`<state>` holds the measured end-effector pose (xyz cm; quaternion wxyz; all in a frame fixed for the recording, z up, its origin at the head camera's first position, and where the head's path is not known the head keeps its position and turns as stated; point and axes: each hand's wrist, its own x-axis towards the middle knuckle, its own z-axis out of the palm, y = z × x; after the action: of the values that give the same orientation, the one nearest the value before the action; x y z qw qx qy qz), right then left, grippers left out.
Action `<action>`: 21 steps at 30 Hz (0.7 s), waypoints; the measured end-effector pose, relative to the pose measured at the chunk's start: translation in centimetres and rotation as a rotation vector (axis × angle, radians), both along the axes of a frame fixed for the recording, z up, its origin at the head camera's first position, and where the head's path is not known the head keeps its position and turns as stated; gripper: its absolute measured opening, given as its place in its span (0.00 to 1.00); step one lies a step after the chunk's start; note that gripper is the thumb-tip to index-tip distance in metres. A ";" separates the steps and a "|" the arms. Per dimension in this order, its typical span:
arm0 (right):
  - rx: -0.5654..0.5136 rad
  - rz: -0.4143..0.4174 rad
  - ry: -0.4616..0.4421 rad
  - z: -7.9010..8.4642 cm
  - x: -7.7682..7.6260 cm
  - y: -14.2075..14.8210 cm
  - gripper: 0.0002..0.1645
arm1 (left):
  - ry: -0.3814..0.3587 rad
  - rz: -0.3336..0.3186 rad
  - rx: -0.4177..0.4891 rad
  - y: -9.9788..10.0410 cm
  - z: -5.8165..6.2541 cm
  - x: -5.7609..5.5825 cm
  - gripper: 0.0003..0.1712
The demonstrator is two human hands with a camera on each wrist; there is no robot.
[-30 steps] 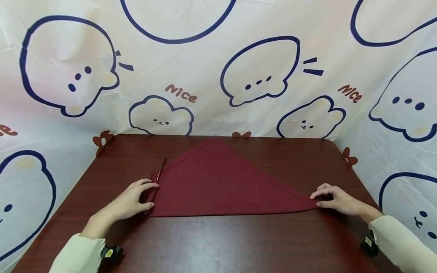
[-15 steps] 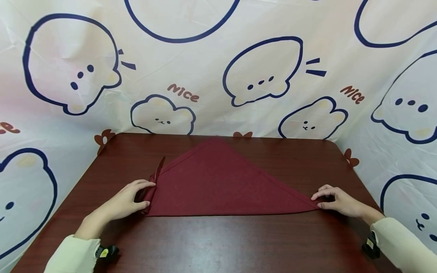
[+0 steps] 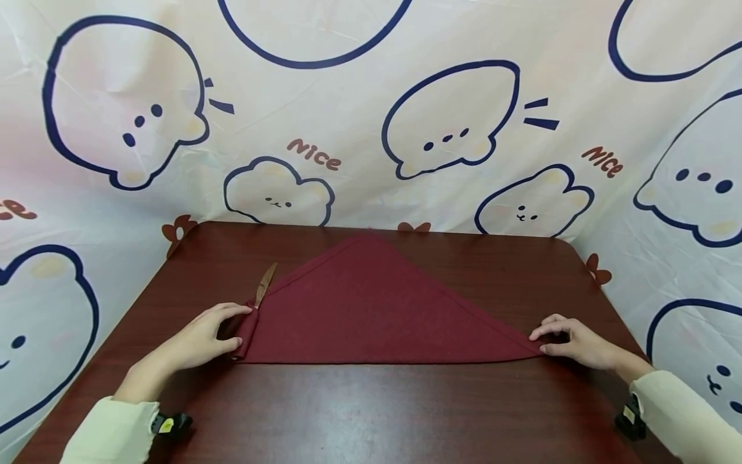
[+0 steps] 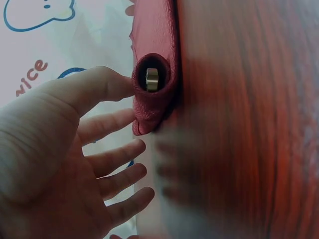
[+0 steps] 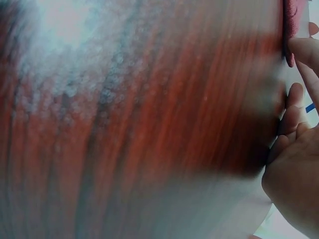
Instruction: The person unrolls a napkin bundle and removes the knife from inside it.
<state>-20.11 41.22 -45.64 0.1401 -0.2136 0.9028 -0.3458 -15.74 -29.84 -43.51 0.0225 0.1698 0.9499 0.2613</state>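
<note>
A dark red cloth napkin point(image 3: 371, 309), folded into a triangle, lies on the table with its peak at the back. Its left end is rolled around a table knife point(image 3: 265, 283), whose blade sticks out past the roll's far end. The knife's metal handle end point(image 4: 152, 79) shows inside the roll in the left wrist view. My left hand point(image 3: 194, 338) touches the roll with the thumb and index finger, the other fingers spread loosely. My right hand point(image 3: 582, 345) pinches the napkin's right corner between thumb and fingers; the right wrist view shows just the cloth tip point(image 5: 290, 55).
The dark brown wooden table point(image 3: 371, 412) reaches back to a white printed cloth backdrop point(image 3: 359, 116), which also hangs at both sides. Each wrist carries a black device, such as the left wrist camera point(image 3: 172, 425).
My left hand and the rolled end have moved left, uncovering more flat napkin. The knife has turned from edge-on to blade face showing. My right hand stays at its corner.
</note>
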 end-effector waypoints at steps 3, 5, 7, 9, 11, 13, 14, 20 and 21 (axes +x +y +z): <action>0.002 -0.008 0.004 -0.1 0.0 0.0 0.11 | -0.002 0.001 -0.005 -0.2 0.0 0.0 0.29; 0.003 -0.001 0.009 -0.1 0.0 0.1 0.11 | -0.003 0.001 -0.005 -0.2 0.0 -0.1 0.29; -0.004 0.003 0.015 -0.1 0.0 0.0 0.11 | -0.001 0.000 -0.007 -0.3 0.0 -0.2 0.29; -0.010 0.013 0.026 -0.1 -0.1 -0.1 0.11 | 0.001 -0.002 -0.011 -0.3 0.2 -0.2 0.29; -0.014 0.025 0.035 -0.1 -0.1 -0.1 0.11 | 0.003 -0.003 -0.012 -0.2 0.4 -0.2 0.29; -0.019 0.024 0.049 -0.1 -0.1 -0.1 0.11 | 0.002 -0.003 -0.007 0.0 0.7 -0.2 0.29; -0.022 0.024 0.053 -0.1 -0.1 -0.1 0.11 | 0.000 0.000 -0.004 0.1 0.8 -0.2 0.30; -0.035 0.037 0.062 -0.2 0.0 0.0 0.11 | -0.024 0.000 -0.008 1.6 1.5 -0.1 0.32; -0.036 0.042 0.059 -0.3 0.0 0.1 0.11 | -0.029 -0.001 -0.017 1.8 1.5 -0.1 0.32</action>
<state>-20.12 41.28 -45.89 0.1166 -0.2450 0.8955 -0.3527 -15.81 -28.02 -42.02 0.0379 0.1663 0.9517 0.2554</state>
